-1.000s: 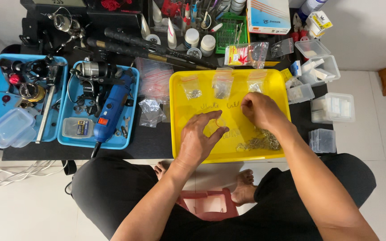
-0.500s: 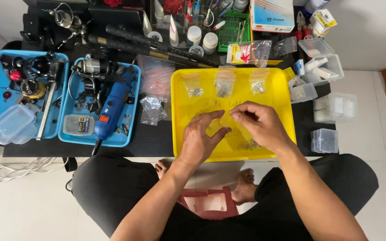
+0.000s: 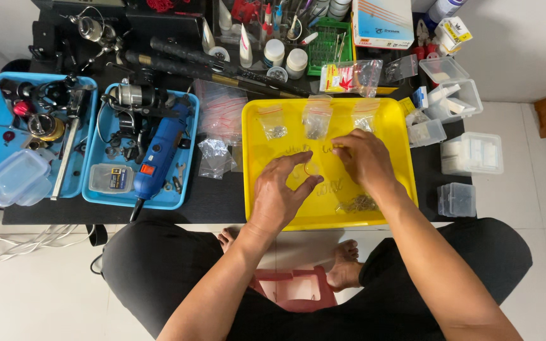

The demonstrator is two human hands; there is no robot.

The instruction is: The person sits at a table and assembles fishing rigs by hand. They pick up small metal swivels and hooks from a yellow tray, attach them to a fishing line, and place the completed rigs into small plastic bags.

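Clear little bag (image 3: 311,169) pinched between left hand (image 3: 279,192) and right hand (image 3: 364,158), low over yellow tray (image 3: 399,126). Seemingly mid-filling. Beyond fingertips, three small bags (image 3: 317,120); below right wrist, loose hooks (image 3: 356,203). Next: steady bag mouth.

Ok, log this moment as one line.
left hand: on yellow tray, fingertips at small clear piece | right hand: over tray, beside it | metal bits pile: near edge | three small bags: far edge

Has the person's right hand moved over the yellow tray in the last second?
Yes. The right hand has moved left, from the right part of the yellow tray towards its middle, closer to the left hand.
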